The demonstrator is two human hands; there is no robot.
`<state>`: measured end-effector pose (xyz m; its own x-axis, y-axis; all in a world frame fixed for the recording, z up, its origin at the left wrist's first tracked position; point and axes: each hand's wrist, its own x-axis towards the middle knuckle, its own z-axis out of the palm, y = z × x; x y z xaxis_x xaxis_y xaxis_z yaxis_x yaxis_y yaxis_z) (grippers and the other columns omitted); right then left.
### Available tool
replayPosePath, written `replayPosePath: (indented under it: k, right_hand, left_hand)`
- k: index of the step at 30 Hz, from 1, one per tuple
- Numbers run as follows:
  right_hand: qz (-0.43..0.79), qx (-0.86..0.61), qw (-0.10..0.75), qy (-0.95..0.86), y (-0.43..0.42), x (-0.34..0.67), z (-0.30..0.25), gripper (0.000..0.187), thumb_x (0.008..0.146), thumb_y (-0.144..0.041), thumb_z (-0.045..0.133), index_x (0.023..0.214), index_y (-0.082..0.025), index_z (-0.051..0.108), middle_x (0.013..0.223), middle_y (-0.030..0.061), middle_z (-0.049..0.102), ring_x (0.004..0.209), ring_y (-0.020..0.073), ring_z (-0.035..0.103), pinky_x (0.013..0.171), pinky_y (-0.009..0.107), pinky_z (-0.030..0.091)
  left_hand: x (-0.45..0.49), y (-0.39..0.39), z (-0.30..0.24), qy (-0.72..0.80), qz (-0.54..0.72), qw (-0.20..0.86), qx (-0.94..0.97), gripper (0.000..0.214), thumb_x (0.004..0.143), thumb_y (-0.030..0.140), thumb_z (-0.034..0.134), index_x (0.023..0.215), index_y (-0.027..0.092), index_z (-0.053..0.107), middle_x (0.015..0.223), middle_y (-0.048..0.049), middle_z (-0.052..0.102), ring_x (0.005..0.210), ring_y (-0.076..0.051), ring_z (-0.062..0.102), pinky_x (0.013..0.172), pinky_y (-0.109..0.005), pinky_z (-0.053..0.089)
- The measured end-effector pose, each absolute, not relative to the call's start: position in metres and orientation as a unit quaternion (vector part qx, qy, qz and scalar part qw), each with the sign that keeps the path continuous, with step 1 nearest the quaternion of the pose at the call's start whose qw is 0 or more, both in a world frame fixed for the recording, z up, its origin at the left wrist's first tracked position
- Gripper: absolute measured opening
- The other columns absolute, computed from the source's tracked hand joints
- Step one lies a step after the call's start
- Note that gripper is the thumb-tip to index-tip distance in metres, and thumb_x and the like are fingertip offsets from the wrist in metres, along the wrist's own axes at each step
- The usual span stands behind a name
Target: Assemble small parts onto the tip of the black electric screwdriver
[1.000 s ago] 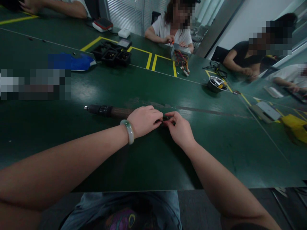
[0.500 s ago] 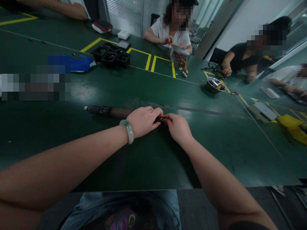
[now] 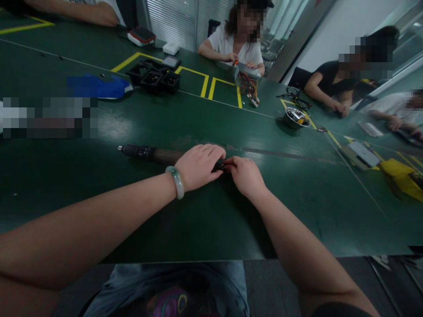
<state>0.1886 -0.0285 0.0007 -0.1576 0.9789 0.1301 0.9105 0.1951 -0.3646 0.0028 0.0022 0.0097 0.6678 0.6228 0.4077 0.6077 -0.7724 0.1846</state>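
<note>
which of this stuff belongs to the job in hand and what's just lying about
Job in hand:
screwdriver, under the left hand
dark part at the right hand, too small to identify

Lying about:
bowl
black trays
blue packet
white box

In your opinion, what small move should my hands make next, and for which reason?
I would probably press the left hand a little more firmly on the brown and black tool: it lies on the table and might shift, that hand curls over one end, and the right hand pinches at a small dark part there. The exact contact is hidden.
</note>
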Motion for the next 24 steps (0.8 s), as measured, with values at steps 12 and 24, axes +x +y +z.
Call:
replayPosePath:
  k: [12,24]
  right_hand:
    - [0.16,-0.671,0.166,-0.704,-0.022,0.207,0.007,0.022,0.089,-0.024,0.053,0.1,-0.026,0.073,0.08,-0.002,0.072,0.077,0.0138,0.065,0.073,0.026,0.044]
    - [0.069,-0.851,0.006,-0.521,-0.087,0.458,0.022,0.036,0.081,-0.043,0.054,0.105,-0.025,0.074,0.095,0.0115,0.071,0.082,0.0256,0.061,0.07,0.036,0.041]
  left_hand:
    - [0.001,-0.033,-0.001,0.052,0.09,0.166,0.981,0.012,0.082,0.033,0.063,0.077,0.023,0.058,0.072,0.0038,0.064,0.062,-0.013,0.058,0.053,-0.027,0.037]
    - [0.0,-0.029,0.0,0.064,0.081,0.202,0.974,0.015,0.083,0.035,0.061,0.077,0.022,0.058,0.074,0.0029,0.064,0.065,-0.012,0.057,0.053,-0.026,0.034]
